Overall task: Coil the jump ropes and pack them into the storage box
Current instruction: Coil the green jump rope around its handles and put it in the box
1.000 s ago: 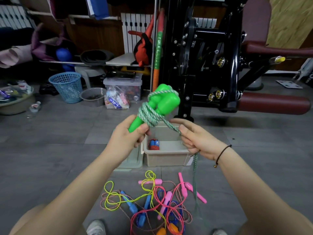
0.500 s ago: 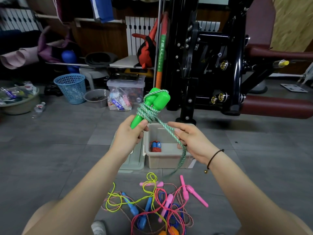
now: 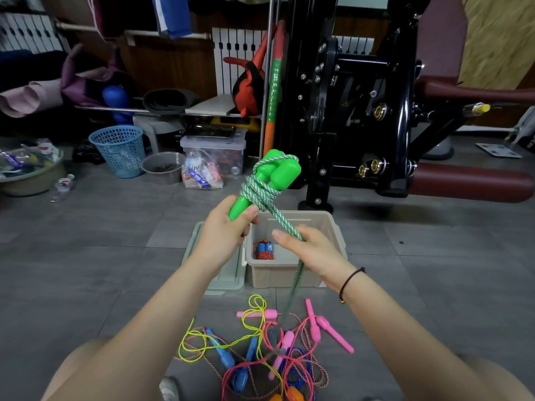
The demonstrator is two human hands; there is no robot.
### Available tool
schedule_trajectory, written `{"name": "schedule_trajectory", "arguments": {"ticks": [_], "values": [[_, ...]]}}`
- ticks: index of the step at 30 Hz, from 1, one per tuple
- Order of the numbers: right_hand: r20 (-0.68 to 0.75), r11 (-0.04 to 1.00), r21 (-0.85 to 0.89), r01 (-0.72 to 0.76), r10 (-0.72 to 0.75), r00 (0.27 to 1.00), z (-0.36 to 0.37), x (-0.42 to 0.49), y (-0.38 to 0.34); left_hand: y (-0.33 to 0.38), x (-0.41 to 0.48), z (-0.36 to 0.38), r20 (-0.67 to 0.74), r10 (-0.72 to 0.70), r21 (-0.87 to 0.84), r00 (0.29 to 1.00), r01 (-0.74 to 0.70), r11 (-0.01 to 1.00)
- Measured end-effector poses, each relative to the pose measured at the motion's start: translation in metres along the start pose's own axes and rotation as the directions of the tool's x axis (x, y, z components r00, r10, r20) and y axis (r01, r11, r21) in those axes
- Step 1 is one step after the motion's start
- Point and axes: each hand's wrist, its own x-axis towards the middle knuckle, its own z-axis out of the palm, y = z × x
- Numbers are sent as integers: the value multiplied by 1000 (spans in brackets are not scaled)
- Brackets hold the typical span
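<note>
My left hand (image 3: pixel 224 233) grips the lower ends of two green jump-rope handles (image 3: pixel 275 176), held upright above the floor. A green-and-white rope (image 3: pixel 260 195) is wound several times around them. My right hand (image 3: pixel 309 248) holds the free run of that rope, which slants down from the coil and trails to the floor. Below the hands stands the beige storage box (image 3: pixel 289 274), holding one coiled rope with blue handles (image 3: pixel 264 250). Its pale green lid (image 3: pixel 228 280) lies at the box's left. A tangle of loose jump ropes (image 3: pixel 269 351) lies on the floor near my legs.
A black gym machine (image 3: pixel 362 111) with maroon pads stands right behind the box. A clear bin (image 3: pixel 214 150), grey bowl (image 3: pixel 162 169), blue basket (image 3: pixel 118 149) and a basin (image 3: pixel 31 175) line the far left. Grey floor tiles spread to both sides.
My right hand has carried the rope round the handles and come back low in front of the box. The coil has gained rope, and the free end now hangs straighter.
</note>
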Motion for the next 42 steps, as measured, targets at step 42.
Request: {"name": "schedule_trajectory", "arguments": {"ticks": [42], "values": [[129, 965, 222, 140, -172, 977, -66, -21, -32, -25, 21, -18, 67, 3, 750, 998, -53, 659]]}}
